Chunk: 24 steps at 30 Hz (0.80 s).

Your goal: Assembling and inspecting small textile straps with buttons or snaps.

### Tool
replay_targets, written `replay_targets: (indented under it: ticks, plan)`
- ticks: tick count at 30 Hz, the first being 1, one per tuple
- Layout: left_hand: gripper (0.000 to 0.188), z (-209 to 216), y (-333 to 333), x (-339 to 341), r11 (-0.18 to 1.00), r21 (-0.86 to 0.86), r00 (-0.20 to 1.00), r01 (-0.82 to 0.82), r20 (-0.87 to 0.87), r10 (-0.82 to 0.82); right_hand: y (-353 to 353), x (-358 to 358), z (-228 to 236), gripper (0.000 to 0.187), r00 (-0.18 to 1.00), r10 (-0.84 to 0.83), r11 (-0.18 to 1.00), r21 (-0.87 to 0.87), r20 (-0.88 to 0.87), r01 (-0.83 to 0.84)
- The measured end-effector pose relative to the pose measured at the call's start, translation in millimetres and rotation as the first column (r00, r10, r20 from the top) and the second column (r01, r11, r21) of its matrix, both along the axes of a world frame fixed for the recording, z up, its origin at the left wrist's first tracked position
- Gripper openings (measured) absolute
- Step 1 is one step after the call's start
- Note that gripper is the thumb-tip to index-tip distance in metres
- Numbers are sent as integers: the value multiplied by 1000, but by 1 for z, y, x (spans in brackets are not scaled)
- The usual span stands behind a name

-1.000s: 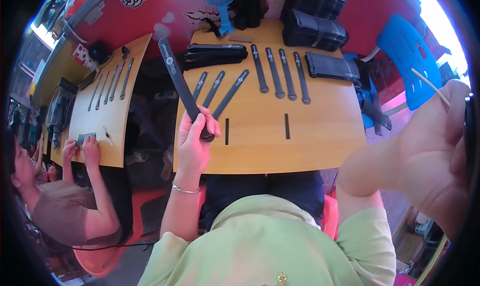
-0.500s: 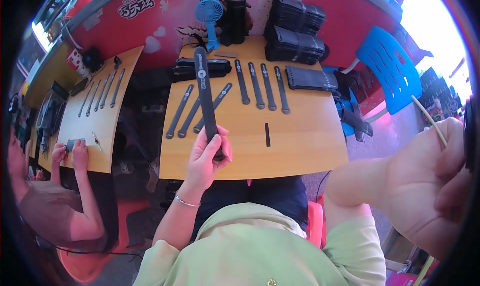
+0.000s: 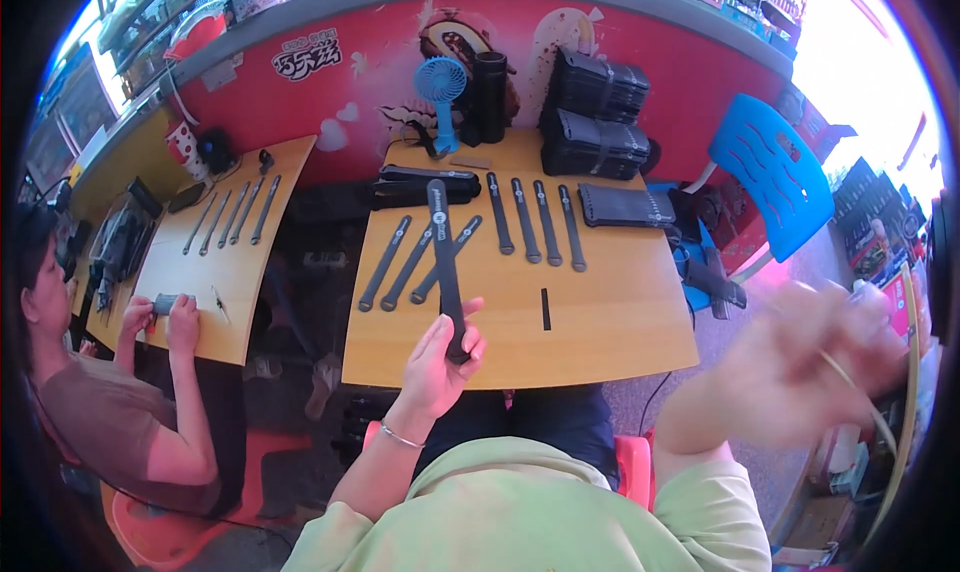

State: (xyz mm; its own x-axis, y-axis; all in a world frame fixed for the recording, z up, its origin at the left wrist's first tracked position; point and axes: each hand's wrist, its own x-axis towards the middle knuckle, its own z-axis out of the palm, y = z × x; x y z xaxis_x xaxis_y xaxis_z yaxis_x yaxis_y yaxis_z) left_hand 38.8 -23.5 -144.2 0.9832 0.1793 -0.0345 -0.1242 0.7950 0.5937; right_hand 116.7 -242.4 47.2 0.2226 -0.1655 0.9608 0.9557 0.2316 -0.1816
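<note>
My left hand (image 3: 440, 372) is closed around the lower end of a long black strap (image 3: 443, 242) with pale lettering, held upright above the near part of the wooden table (image 3: 620, 322). Off the table's right side, my right hand (image 3: 800, 362) is raised and blurred by motion. A thin pale-yellow stick (image 3: 878, 420), slightly curved, slants down from it; the exact grip is smeared. Beyond the left hand lie a few similar straps (image 3: 385, 262), partly behind the held one. Several more straps (image 3: 523, 222) lie side by side to their right. A short black strip (image 3: 546, 309) rests nearer me.
Bundled black packs (image 3: 600, 142), a blue fan (image 3: 441, 92) and a dark cylinder (image 3: 489, 97) stand at the table's back. A blue chair (image 3: 770, 162) is on the right. At the left table (image 3: 190, 312), another person (image 3: 110, 412) handles a small dark piece.
My head view has tilted up. My right hand has swung, and the yellow stick, upright before, now points downward. My left hand still holds the strap, now turned so its lettering faces differently.
</note>
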Motion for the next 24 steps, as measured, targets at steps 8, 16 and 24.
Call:
replay_targets:
  ticks: [8,16,24]
  plan:
    - [43,-23,0,13,975,-224,999,10,40,-1,43,24,-141,27,876,-30,599,-711,-481,-369]
    - [35,-23,0,18,997,-37,996,-71,48,73,63,10,-169,36,805,-160,543,-733,-571,-411]
    - [30,-19,-1,19,970,74,970,-233,86,227,74,0,-181,30,879,-270,601,-782,-394,-166]
